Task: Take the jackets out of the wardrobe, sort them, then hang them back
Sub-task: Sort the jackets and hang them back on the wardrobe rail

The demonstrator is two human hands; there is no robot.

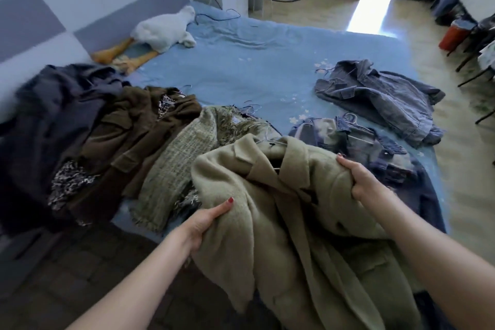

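Six jackets lie before you on the bed [241,61]. Your left hand [206,225] and right hand [361,182] both clutch the beige coat [281,209], fingers [344,161] curled into its cloth. Left of your fingers: tweed jacket [171,169], brown jacket [134,128], dark coat [53,115]. Beyond the right fingers: two denim jackets [388,96]. Farther off, a plush goose [163,32].

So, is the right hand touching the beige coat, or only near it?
Touching. The head view shows the right hand with its fingers curled round a bunched fold of the beige coat; no gap is visible between them.
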